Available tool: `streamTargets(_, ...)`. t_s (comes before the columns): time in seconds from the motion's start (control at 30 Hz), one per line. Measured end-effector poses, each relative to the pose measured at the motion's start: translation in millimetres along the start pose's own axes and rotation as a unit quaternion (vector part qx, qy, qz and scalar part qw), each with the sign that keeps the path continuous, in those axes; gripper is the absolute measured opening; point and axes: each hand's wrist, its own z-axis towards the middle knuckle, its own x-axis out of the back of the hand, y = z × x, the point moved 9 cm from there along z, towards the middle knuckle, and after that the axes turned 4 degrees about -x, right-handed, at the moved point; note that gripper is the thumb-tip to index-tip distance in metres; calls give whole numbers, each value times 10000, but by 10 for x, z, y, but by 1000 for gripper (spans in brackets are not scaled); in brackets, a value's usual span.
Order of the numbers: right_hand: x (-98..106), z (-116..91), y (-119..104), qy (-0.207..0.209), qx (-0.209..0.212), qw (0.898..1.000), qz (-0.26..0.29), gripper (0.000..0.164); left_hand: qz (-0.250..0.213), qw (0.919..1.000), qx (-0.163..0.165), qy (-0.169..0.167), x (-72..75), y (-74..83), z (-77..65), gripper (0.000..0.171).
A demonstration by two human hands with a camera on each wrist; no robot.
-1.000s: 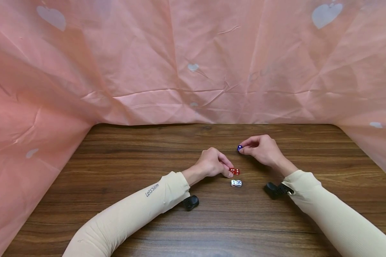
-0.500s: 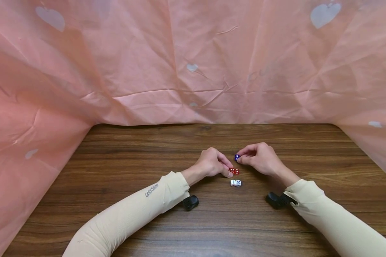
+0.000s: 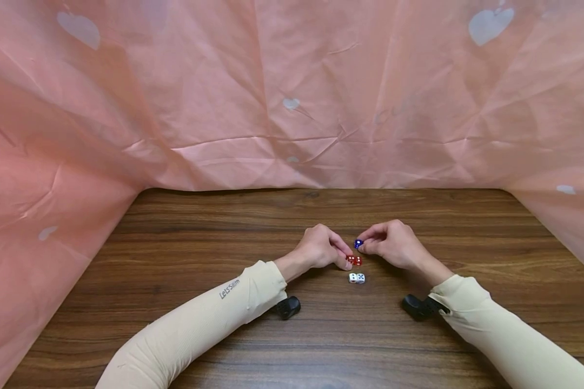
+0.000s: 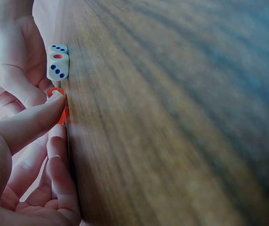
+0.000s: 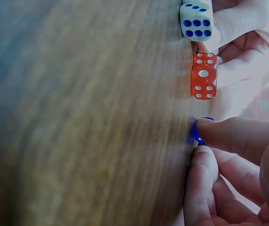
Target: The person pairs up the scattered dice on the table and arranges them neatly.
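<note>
Two red dice (image 3: 357,261) sit side by side on the wooden table (image 3: 224,227). My left hand (image 3: 321,247) pinches the left one between thumb and fingers; in the left wrist view the thumb covers much of the red die (image 4: 62,117). Just beyond the red pair, my right hand (image 3: 393,244) pinches a translucent blue die (image 3: 358,243) with white pips. From the right wrist view, the blue die (image 5: 200,137) is at the tabletop, with a small gap to the red dice (image 5: 203,82). Closer to me lie two white dice (image 3: 357,278), touching each other.
A black wrist device (image 3: 288,307) hangs under the left sleeve, and another black wrist device (image 3: 420,307) under the right one. Pink cloth with pale hearts (image 3: 292,162) stands along the table's back and sides. Bare wood extends around the dice.
My right hand has brought the blue die toward me and slightly left, nearer the red dice. The left hand, red dice and white dice have stayed in place.
</note>
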Motion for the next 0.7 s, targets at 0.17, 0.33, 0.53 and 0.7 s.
streamTargets(0.17,-5,10,14,-19,-57,10000,-4,15,-64,10000,16,-20,-7,-6,-3,22)
streamTargets(0.33,-7,16,16,-62,-85,9999,50,18,-72,10000,19,3,0,-4,-4,23)
streamTargets(0.53,-15,21,21,-102,-82,9999,112,19,-107,9999,32,-3,0,-7,-6,23)
streamTargets(0.7,-23,25,24,-85,-95,9998,124,19,-158,9998,66,87,14,-28,-13,24)
